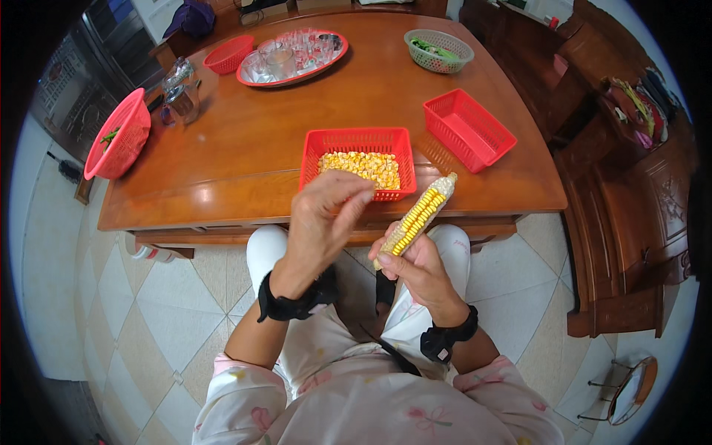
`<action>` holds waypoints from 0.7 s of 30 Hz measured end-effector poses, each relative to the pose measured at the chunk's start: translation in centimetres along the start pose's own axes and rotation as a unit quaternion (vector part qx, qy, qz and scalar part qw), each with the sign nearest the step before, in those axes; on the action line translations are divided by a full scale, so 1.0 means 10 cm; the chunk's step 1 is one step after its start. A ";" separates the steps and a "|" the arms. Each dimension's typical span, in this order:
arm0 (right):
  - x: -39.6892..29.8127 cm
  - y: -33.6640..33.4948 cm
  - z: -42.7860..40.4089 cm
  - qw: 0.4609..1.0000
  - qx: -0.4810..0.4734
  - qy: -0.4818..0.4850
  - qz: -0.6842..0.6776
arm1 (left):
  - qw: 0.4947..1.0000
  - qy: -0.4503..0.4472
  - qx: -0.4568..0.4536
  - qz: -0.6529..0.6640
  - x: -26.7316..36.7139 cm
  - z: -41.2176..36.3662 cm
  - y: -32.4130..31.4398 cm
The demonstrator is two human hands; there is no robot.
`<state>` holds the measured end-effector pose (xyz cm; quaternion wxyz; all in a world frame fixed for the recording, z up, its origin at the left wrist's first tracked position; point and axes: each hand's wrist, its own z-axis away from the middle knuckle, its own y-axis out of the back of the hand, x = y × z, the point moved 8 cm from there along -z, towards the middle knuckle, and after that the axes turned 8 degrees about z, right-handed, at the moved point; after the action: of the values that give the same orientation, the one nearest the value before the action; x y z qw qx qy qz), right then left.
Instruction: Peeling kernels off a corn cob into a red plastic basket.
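My right hand (417,261) grips a corn cob (418,216) by its lower end, and the cob slants up to the right. Several rows of yellow kernels remain along its middle; the parts beside them and the tip are bare and pale. My left hand (328,214) is raised at the near rim of a red plastic basket (356,133), its thumb and fingertips close together. Whether a kernel sits between them cannot be made out. Loose corn kernels (367,164) cover the basket's floor, partly hidden behind the left hand.
On the wooden table (233,150) stand another red basket (470,130), a pale colander (439,53) with greens, a tray (295,80) of glasses, a small red basket (229,54), a glass pitcher (183,104) and a pink colander (119,139). A carved wooden bench (628,206) is at right.
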<state>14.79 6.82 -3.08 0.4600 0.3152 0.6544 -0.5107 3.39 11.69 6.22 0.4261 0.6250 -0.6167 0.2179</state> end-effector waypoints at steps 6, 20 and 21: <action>0.04 -0.02 0.01 1.000 0.012 0.007 -0.005 | 0.996 0.035 -0.071 0.051 0.01 0.24 -0.26; 0.08 -0.02 0.07 1.000 -0.007 0.011 0.013 | 0.997 0.051 -0.053 0.023 0.04 0.41 -0.33; 0.08 -0.02 0.07 1.000 -0.006 0.015 0.019 | 0.997 0.051 -0.054 0.023 0.04 0.42 -0.34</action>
<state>14.53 6.06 -3.76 0.4613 0.3325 0.6583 -0.4932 5.61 7.68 3.44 0.4847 0.5750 -0.6192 0.2258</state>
